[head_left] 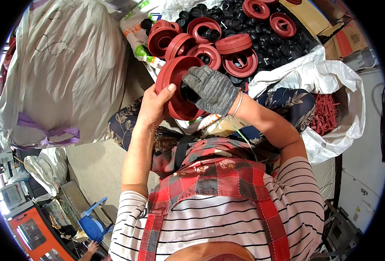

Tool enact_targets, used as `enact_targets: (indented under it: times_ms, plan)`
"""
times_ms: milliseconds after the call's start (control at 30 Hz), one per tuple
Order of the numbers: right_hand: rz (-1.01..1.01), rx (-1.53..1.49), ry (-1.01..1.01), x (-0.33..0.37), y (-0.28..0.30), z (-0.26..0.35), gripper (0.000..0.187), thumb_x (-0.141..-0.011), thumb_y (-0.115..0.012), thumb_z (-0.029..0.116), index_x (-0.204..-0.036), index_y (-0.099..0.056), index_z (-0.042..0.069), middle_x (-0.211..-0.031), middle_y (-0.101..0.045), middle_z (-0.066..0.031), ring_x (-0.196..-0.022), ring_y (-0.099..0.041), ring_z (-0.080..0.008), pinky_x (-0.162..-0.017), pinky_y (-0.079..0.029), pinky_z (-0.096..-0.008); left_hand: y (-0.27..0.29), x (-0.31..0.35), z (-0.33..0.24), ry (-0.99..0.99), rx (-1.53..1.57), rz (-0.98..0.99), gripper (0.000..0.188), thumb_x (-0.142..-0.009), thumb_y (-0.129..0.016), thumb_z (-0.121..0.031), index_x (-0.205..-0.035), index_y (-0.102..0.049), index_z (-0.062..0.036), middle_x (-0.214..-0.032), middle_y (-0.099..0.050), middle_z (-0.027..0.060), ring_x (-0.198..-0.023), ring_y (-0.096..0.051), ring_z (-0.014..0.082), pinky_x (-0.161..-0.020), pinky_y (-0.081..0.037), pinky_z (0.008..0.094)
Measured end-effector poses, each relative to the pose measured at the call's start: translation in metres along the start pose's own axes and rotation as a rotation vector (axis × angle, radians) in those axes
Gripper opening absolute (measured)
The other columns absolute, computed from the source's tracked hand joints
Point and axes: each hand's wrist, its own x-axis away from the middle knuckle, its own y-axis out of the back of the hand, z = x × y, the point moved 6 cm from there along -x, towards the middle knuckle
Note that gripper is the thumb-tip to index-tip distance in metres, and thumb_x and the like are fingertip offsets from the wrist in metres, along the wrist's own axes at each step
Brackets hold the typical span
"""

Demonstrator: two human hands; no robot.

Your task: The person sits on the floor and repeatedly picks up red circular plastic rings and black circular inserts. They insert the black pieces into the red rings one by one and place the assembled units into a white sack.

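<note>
In the head view, a stack of red round caps (177, 89) sits in the upper centre of the frame. The bare left hand (154, 106) grasps its left rim. The gloved right hand (212, 89) presses a black plug (188, 92) into its middle, fingers closed on it. Above, a white sack (131, 26) holds more red caps (203, 41) and black plugs (266, 48). At the right, an open white bag (351, 91) holds red strips (325, 114). Both forearms are raised, elbows bent.

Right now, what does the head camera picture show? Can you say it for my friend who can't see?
A bare left hand holds a stack of red plastic discs while the gloved right hand presses a black cap into it. Beyond lies a pile of red discs and black caps, with white sacks around.
</note>
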Motion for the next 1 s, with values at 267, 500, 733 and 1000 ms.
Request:
enact_targets:
  times_ms: [267, 500, 733, 1000]
  plan:
    - [-0.005, -0.385, -0.309, 0.001, 0.001, -0.024, 0.067, -0.065, -0.074, 0.032, -0.121, -0.05, 0.004, -0.12, -0.053, -0.0207, -0.108, -0.053, -0.0357, -0.09, -0.046, -0.0425, -0.01, 0.012, 0.007, -0.139, -0.129, -0.021, 0.051, -0.082, -0.072, -0.024, -0.12, -0.051, 0.0023, -0.104, -0.061, 0.0055, -0.092, -0.056, 0.0118, -0.084, -0.045, 0.0272]
    - [-0.099, -2.093, -0.846, 0.01, -0.035, -0.024, 0.032, -0.084, -0.064, 0.029, -0.105, -0.062, 0.005, -0.084, -0.064, -0.0018, -0.072, -0.061, -0.0123, -0.062, -0.049, -0.0244, -0.033, 0.032, -0.012, -0.724, -0.977, 0.196, 0.079, -0.074, -0.076, -0.017, -0.138, -0.034, 0.0034, -0.138, -0.042, 0.0207, -0.132, -0.036, 0.0292, -0.107, -0.029, 0.0372]
    - [-0.107, -2.318, -0.727, 0.028, -0.083, -0.045, 0.041, -0.086, -0.063, 0.026, -0.12, -0.054, 0.004, -0.11, -0.062, -0.008, -0.099, -0.06, -0.0184, -0.086, -0.049, -0.0309, -0.007, 0.028, 0.0, -0.688, -1.176, 0.355, 0.065, -0.077, -0.07, -0.002, -0.135, -0.041, 0.0009, -0.139, -0.042, 0.0165, -0.132, -0.037, 0.0257, -0.107, -0.031, 0.0371]
    - [-0.065, -1.493, -0.432, 0.024, -0.077, -0.047, 0.032, -0.091, -0.054, 0.02, -0.119, -0.053, 0.004, -0.114, -0.061, -0.0066, -0.102, -0.058, -0.0161, -0.089, -0.047, -0.0316, -0.01, 0.041, 0.011, -0.623, -0.992, 0.279, 0.078, -0.071, -0.075, -0.007, -0.137, -0.034, 0.0048, -0.134, -0.044, 0.0227, -0.127, -0.042, 0.0339, -0.108, -0.03, 0.0406]
